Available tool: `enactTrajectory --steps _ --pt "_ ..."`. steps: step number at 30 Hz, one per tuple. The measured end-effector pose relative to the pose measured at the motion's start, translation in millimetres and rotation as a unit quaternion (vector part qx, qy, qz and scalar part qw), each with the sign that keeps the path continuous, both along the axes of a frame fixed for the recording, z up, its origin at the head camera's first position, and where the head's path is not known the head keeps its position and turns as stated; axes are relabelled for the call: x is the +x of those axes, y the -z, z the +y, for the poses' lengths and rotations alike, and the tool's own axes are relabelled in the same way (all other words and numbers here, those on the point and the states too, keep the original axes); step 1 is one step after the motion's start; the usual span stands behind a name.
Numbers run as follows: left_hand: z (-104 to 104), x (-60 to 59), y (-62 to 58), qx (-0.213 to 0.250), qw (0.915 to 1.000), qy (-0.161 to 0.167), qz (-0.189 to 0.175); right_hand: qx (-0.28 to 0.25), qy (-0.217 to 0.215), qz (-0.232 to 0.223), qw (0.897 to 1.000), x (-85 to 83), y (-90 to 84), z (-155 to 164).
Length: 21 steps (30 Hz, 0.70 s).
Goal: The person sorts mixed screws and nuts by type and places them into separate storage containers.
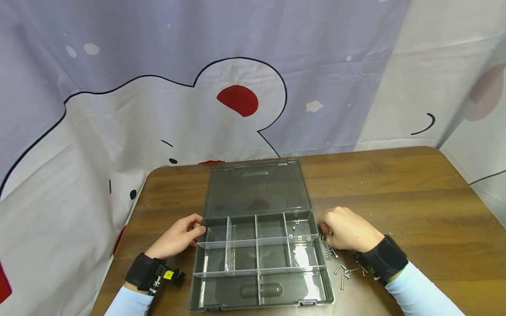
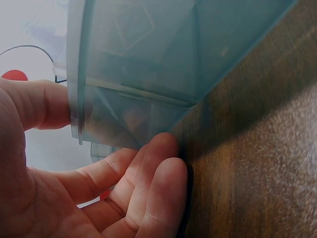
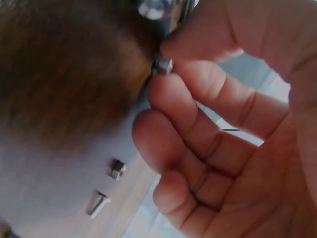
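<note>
A clear grey compartment box (image 1: 225, 287) lies on the table with its lid (image 1: 257, 188) folded back. My left hand (image 1: 179, 237) holds the box's far left corner. In the left wrist view its thumb (image 2: 47, 104) is at the rim and the other fingers curl against the outer wall (image 2: 138, 54). Beside the box's right wall, my right hand (image 1: 349, 228) is lowered over small metal hardware. Between its thumb and fingertips a small hex nut (image 3: 163, 65) shows in the right wrist view. Several small nuts or washers (image 1: 299, 238) lie in the far right compartment.
Loose screws (image 1: 342, 281) are scattered on the table (image 1: 427, 197) right of the box. Another nut (image 3: 118, 169) and a screw (image 3: 99, 205) lie below my right fingers. A printed curtain (image 1: 158, 118) hangs behind the table's far edge.
</note>
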<state>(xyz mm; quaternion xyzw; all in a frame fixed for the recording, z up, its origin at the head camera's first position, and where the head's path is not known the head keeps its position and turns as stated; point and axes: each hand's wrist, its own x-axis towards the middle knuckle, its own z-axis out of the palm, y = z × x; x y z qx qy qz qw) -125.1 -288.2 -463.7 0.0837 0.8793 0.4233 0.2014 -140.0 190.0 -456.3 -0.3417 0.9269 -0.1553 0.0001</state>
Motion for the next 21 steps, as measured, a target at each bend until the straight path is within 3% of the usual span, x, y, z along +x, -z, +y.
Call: enactTrajectory --steps 8,21 --pt "0 -0.7 1.1 -0.001 1.0000 -0.003 0.005 -0.013 0.040 0.035 0.999 -5.0 -1.2 -1" --pt "1 -0.4 0.2 -0.008 0.9999 -0.010 0.006 -0.085 0.011 0.100 0.991 -3.7 -17.6 -8"
